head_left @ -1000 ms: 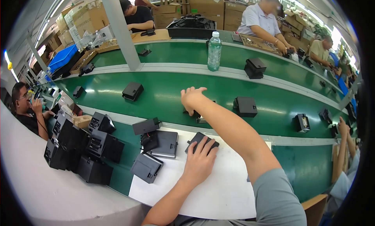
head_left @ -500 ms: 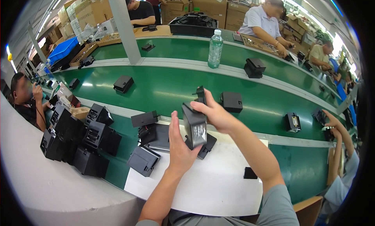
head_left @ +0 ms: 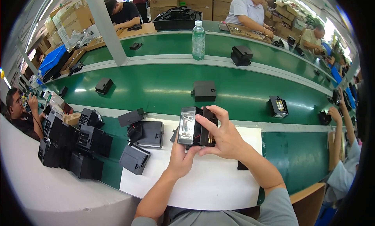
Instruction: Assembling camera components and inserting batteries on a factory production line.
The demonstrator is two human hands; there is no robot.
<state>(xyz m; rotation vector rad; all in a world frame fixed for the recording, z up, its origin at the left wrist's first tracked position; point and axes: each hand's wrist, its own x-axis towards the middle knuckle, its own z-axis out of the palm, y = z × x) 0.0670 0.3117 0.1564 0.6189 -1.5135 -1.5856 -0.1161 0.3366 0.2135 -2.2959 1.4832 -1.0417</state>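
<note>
Above the white sheet (head_left: 211,189), I hold a black box-shaped lamp (head_left: 188,125) with a shiny clear window facing up. My left hand (head_left: 180,159) supports it from below and the left, its fingers mostly hidden behind it. My right hand (head_left: 228,136) grips the right side, where a black plastic part (head_left: 208,126) sits against the lamp. Whether the two are joined, I cannot tell. Left of my hands lie a flat black case (head_left: 151,134), another black case (head_left: 134,159) and a smaller black piece (head_left: 132,117). A dark square pad (head_left: 242,166) rests partly under my right forearm.
Several black housings (head_left: 93,139) are piled at the left. Beyond the sheet runs a green belt (head_left: 156,85) carrying black boxes, one with its inside showing (head_left: 278,106). A bottle (head_left: 198,40) stands on the ledge behind it. Other people work around the belts; a co-worker's arms reach in at right.
The lamp has turned so its clear window faces up towards me. My right hand has come down onto its right side with the black part. The view has shifted, and belt boxes appear farther left.
</note>
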